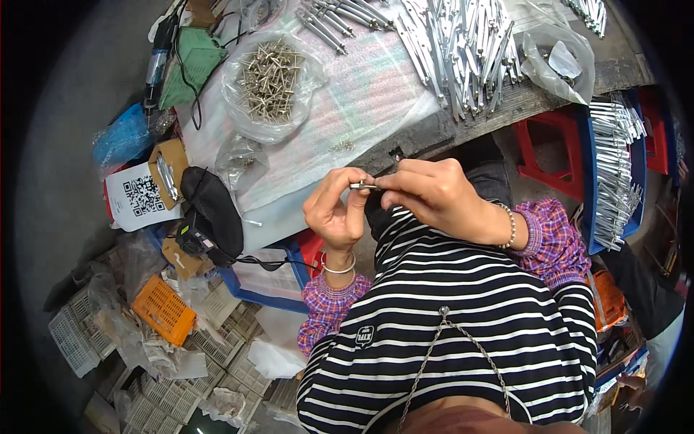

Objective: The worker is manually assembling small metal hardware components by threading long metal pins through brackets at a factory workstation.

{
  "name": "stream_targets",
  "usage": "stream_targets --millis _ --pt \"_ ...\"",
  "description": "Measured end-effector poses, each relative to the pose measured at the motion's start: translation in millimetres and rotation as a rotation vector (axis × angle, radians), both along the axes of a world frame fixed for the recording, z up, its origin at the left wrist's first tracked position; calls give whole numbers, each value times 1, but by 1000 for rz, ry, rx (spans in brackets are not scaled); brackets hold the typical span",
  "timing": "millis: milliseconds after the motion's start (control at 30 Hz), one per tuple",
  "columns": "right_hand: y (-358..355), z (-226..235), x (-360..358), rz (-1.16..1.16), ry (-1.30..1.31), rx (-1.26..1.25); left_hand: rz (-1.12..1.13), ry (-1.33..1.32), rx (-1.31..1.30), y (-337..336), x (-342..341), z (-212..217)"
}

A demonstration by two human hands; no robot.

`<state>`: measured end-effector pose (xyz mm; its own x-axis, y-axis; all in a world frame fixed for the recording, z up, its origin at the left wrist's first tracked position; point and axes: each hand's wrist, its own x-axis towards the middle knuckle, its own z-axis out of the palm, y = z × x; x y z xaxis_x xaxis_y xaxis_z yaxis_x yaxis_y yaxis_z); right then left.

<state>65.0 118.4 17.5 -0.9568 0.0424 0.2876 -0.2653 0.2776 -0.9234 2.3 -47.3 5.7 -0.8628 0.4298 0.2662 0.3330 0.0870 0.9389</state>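
Observation:
Just off the bench's near edge, my two hands meet over a small shiny metal part [363,186]. Its exact kind is too small to make out. My left hand [334,208] pinches it between thumb and forefinger. From the other side, the fingers of my right hand [432,192] close on its right end, and they partly hide it. Beyond my hands, a see-through plastic bag [312,87] lies open on the bench, full of short brass-coloured screw-like pins [269,81]. A heap of long silver metal strips [466,54] spreads along the bench at the far right.
A blue tray [635,192] of metal strips stands at the right by a red stool [553,152]. An electric screwdriver [155,72], a QR-code sign [137,199] and a black pouch [213,210] are at the left. An orange basket [165,309] sits lower left on stacked crates.

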Motion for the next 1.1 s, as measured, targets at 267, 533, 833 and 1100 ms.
stream_targets --millis 267,533,833,1100 --pt "1 6 2 68 226 491 -13 196 -216 -3 -5 11" --pt "2 -7 -8 71 67 189 -41 -193 -173 -1 3 -1" --pt "9 -29 -2 78 -619 -745 -1 272 -376 18 1 16" --pt "27 -32 9 76 -632 -848 -72 235 -359 38 8 23"
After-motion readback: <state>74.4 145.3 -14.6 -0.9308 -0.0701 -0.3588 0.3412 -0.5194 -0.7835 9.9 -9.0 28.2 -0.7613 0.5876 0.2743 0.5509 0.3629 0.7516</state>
